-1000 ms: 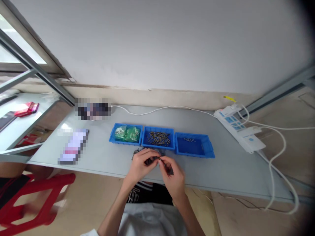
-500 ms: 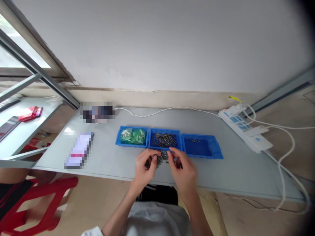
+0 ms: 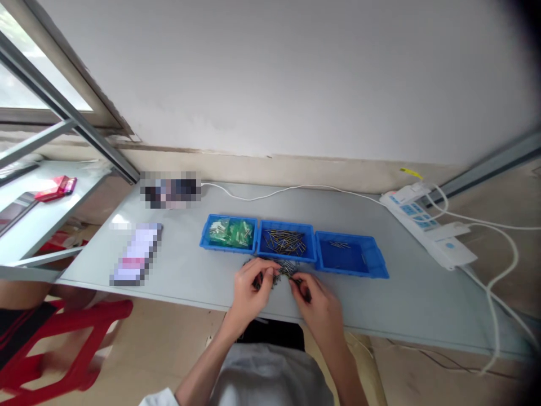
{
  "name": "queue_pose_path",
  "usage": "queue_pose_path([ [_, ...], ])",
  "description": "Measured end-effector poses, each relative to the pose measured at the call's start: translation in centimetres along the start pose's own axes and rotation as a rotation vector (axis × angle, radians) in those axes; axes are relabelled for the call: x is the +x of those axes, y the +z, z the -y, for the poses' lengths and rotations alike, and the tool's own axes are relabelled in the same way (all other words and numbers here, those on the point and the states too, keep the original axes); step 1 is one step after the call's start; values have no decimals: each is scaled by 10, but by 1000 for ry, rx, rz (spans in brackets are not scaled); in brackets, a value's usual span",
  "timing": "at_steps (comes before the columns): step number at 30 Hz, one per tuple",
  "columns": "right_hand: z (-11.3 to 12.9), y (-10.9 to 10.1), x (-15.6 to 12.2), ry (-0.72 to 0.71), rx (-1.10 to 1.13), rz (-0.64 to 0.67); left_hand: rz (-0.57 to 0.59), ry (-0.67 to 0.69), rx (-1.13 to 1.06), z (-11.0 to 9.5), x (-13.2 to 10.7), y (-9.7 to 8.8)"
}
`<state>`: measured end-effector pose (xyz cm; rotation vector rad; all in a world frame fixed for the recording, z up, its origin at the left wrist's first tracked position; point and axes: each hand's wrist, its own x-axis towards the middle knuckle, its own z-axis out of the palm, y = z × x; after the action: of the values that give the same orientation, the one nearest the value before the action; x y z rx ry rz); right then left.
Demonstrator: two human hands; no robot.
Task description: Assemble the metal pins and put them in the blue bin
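Note:
In the head view, a heap of small dark metal pins or screws (image 3: 289,267) lies on the table in front of the middle bin. My left hand (image 3: 252,286) is at the heap's left side, thumb and forefinger pinched together; what is between them is too small to make out. At the heap's right edge, my right hand (image 3: 318,300) is closed with its fingertips together, and any held piece is hidden. Behind the hands, the middle blue bin (image 3: 287,224) holds many long thin metal rods or screws (image 3: 285,241). The right blue bin (image 3: 350,262) contains several thin pieces (image 3: 339,245).
The left blue bin (image 3: 203,239) holds green and white small parts (image 3: 231,233). A blurred-out phone (image 3: 137,254) lies at the table's left. A power strip (image 3: 426,228) with white cables sits at the right. Beyond the left frame is a red stool (image 3: 84,332) with a person's leg beside it.
My right hand has dropped slightly, away from the middle bin's edge, and its fingers have drawn closer together. My left hand stays at the heap. The view has shifted a little.

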<state>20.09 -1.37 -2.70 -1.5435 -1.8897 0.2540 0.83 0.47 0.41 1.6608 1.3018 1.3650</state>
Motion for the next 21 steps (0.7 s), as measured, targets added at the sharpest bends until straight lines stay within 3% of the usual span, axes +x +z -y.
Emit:
queue_pose_path([
  [8,4,0,2,25,166,-56,13,32,24,5,-2,2],
  [16,26,6,13,58,420,-185,208,107,87,1,3,3],
  [21,20,16,7,133,519,-147,217,123,120,3,5,4],
])
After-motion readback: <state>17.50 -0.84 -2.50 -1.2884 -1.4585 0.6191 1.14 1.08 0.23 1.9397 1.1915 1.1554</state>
